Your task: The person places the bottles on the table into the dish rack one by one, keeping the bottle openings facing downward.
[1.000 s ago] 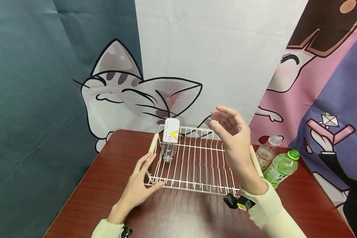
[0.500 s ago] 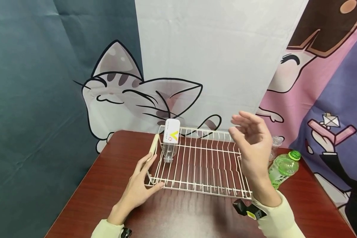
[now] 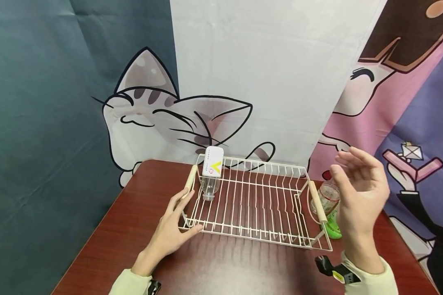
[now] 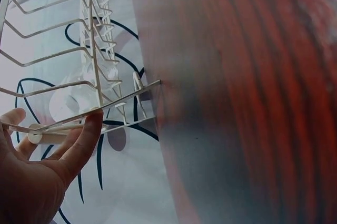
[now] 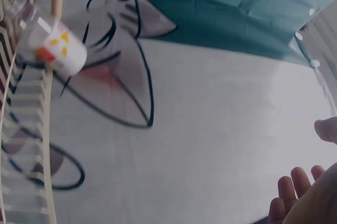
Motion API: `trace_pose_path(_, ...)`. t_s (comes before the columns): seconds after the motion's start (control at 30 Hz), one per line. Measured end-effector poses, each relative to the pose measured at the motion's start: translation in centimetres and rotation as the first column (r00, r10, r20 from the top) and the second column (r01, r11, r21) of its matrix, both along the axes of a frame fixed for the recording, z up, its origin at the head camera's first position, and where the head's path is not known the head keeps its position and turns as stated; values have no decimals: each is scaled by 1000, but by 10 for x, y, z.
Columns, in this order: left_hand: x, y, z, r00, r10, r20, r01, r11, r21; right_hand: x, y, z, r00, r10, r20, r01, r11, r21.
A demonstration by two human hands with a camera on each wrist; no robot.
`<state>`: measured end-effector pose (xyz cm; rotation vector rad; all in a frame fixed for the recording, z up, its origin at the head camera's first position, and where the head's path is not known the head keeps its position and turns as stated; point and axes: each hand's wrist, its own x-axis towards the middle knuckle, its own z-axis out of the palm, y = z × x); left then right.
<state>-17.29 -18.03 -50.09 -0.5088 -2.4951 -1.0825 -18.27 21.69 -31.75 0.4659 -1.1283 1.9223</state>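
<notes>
A white wire dish rack [image 3: 251,196] with pale wooden handles stands on the table. Near its left end a clear bottle [image 3: 212,174] with a white and yellow label is set with its neck down and towards the front. My left hand [image 3: 166,235] touches the rack's left side, fingertips at the left handle [image 3: 190,180] and thumb at the front wire. In the air to the right of the rack, my right hand [image 3: 361,192] is raised with loosely bent fingers, holding nothing. It is in front of a green bottle [image 3: 333,227], which it partly hides.
Another clear bottle [image 3: 326,196] stands behind the rack's right handle [image 3: 317,202], partly covered by it. The reddish-brown table [image 3: 225,270] reaches back to a printed cloth backdrop [image 3: 280,82].
My right hand has moved right and slightly down, from over the rack to in front of the bottles, uncovering the rack's right handle. The left hand, rack and labelled bottle have stayed put.
</notes>
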Motion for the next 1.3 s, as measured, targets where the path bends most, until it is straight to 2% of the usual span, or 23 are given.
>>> trace_pose_path(0.43,0,-2,-4,1000,10,2,-10,1000,9,4,45,-19,994,-107,27,108,993,-41)
trace_pose_path(0.5,0,-2,-5,1000,10,2,-10,1000,10,3,50,-21,987,-153,39,154,988,-25)
trace_pose_path(0.6,1,-2,-5,1000,8,-1,-8,1000,13,2,56,-24,967,-247,63,246,969,17)
trace_pose_path(0.73,1,-1,-4,1000,6,-4,-6,1000,11,2,64,-29,914,-391,109,379,918,114)
trace_pose_path(0.8,0,-1,-3,1000,5,-3,-5,1000,12,3,70,-34,868,-475,146,442,872,212)
trace_pose_path(0.87,0,0,-4,1000,6,-5,-6,1000,10,4,78,-40,807,-554,205,486,820,303)
trace_pose_path(0.93,0,0,-4,1000,5,-5,-5,1000,11,4,88,-48,746,-613,262,495,772,397)
trace_pose_path(0.97,0,0,-4,1000,5,-6,-5,1000,11,4,92,-52,722,-629,288,486,758,435)
trace_pose_path(1.03,0,0,-4,1000,5,-10,-5,1000,11,4,100,-59,685,-633,360,447,756,478)
trace_pose_path(1.13,-1,0,-4,1000,4,-11,-4,1000,12,5,110,-69,643,-621,449,366,763,532)
trace_pose_path(1.23,-1,0,-3,1000,6,-12,-5,1000,11,4,117,-78,609,-597,523,291,781,553)
trace_pose_path(1.3,-1,1,-3,1000,6,-12,-6,1000,11,3,122,-85,594,-581,556,253,791,557)
